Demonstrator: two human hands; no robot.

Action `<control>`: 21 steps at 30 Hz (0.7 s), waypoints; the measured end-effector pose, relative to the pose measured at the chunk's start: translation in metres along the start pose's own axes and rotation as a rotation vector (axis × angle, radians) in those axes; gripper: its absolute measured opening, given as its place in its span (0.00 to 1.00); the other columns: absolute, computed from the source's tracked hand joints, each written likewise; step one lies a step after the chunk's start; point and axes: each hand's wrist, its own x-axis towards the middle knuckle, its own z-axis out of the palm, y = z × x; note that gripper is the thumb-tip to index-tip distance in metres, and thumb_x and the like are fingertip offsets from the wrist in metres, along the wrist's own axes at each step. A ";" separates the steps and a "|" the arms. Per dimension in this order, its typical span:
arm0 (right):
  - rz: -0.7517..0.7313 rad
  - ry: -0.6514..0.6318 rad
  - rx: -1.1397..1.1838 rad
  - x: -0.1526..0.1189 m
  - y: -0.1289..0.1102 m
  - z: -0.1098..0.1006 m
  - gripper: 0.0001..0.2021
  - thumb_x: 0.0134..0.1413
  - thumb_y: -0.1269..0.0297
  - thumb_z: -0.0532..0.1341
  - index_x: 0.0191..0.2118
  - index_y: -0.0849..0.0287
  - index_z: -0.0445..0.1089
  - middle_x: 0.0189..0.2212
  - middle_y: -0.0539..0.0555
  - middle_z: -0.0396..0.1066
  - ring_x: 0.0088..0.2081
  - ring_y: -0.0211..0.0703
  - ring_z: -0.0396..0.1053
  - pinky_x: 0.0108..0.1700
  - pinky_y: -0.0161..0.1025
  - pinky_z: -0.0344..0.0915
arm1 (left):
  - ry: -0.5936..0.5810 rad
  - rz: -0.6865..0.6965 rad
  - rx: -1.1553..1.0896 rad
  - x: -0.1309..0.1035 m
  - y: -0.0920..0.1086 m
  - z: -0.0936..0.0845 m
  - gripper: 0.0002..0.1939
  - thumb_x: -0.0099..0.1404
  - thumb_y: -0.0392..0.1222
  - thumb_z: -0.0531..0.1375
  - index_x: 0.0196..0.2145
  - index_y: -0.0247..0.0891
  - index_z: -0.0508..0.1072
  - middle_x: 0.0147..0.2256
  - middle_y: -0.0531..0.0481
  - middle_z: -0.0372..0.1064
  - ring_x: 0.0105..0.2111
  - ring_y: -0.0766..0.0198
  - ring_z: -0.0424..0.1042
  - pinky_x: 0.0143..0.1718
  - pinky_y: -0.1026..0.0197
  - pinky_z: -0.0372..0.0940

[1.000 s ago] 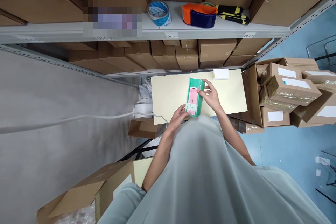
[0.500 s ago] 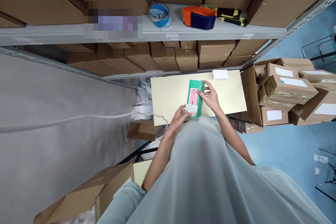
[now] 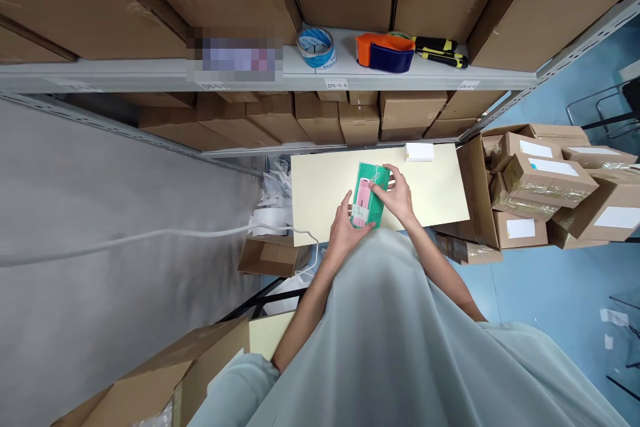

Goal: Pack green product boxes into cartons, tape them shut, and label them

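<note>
Between my two hands is a green box (image 3: 379, 207) with a pink device printed or showing on its front. My left hand (image 3: 344, 230) grips its lower left side, the thumb along the bottom edge and the fingers up the left edge. At the upper right, my right hand (image 3: 397, 195) holds the box, its thumb on the front and its fingers behind the top edge. The box is tilted over the near part of a cream tabletop (image 3: 320, 180). A small white box (image 3: 419, 152) lies at the table's back edge.
Above the table runs a grey shelf (image 3: 280, 83) bearing a blue tape roll (image 3: 317, 48), an orange and navy tape dispenser (image 3: 385, 52) and black-yellow cutters (image 3: 443, 53). Packed cartons (image 3: 547, 177) stand to the right. A white cable (image 3: 200, 233) crosses at left, above an open carton (image 3: 270, 257).
The green box has turned slightly, showing more of its right side. My left thumb has shifted right along its bottom edge while my left fingers extend upward. The camera view has tilted a little.
</note>
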 end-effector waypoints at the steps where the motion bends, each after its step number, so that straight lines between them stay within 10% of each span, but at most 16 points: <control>1: -0.002 -0.015 0.031 -0.001 -0.001 -0.001 0.36 0.52 0.44 0.76 0.65 0.45 0.73 0.51 0.55 0.75 0.42 0.50 0.76 0.55 0.54 0.78 | 0.006 0.018 -0.017 0.000 0.000 -0.002 0.61 0.51 0.48 0.79 0.78 0.47 0.60 0.60 0.39 0.73 0.58 0.46 0.74 0.56 0.49 0.74; 7: 0.094 -0.220 0.422 0.004 -0.005 -0.026 0.53 0.54 0.37 0.76 0.79 0.39 0.54 0.65 0.61 0.68 0.52 0.51 0.80 0.58 0.53 0.79 | -0.269 -0.182 -0.516 0.001 -0.003 -0.032 0.53 0.58 0.50 0.78 0.75 0.49 0.60 0.52 0.44 0.80 0.50 0.51 0.82 0.53 0.49 0.77; 14: 0.214 -0.543 0.744 0.007 -0.002 -0.031 0.44 0.54 0.42 0.78 0.72 0.39 0.63 0.49 0.51 0.80 0.52 0.50 0.81 0.56 0.48 0.79 | -0.502 -0.274 -0.846 -0.004 -0.024 -0.043 0.45 0.59 0.44 0.76 0.71 0.48 0.68 0.55 0.45 0.81 0.43 0.56 0.83 0.47 0.56 0.77; 21: 0.143 -0.410 0.665 0.006 0.001 -0.021 0.34 0.49 0.42 0.80 0.58 0.45 0.71 0.45 0.50 0.81 0.48 0.49 0.81 0.48 0.42 0.78 | -0.557 -0.266 -0.800 -0.003 -0.020 -0.033 0.46 0.62 0.47 0.75 0.74 0.49 0.66 0.58 0.43 0.80 0.52 0.51 0.82 0.53 0.54 0.74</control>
